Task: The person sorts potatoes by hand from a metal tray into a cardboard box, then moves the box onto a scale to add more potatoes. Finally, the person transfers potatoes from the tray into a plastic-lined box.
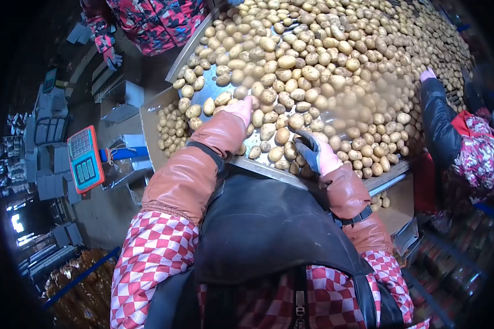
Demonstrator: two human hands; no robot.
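Note:
My left hand (240,109), in a pink glove, reaches onto the sorting table among loose potatoes (311,73). Its fingertips touch or nearly touch the potatoes there; most of the fingers are hidden behind the back of the hand. Closer to the near edge, my right hand (319,153) wears a pink glove with dark-coated fingers. Those fingers are apart and curved beside several potatoes, with none plainly held. Patches of the metal table surface (207,86) show between the potatoes at the left.
A cardboard box (151,129) holding potatoes stands at the table's left edge. Beyond it is a scale display (85,159) with an orange frame. Co-workers stand at the far left, in a patterned jacket (153,24), and at the right, with a dark sleeve (439,112) over the potatoes.

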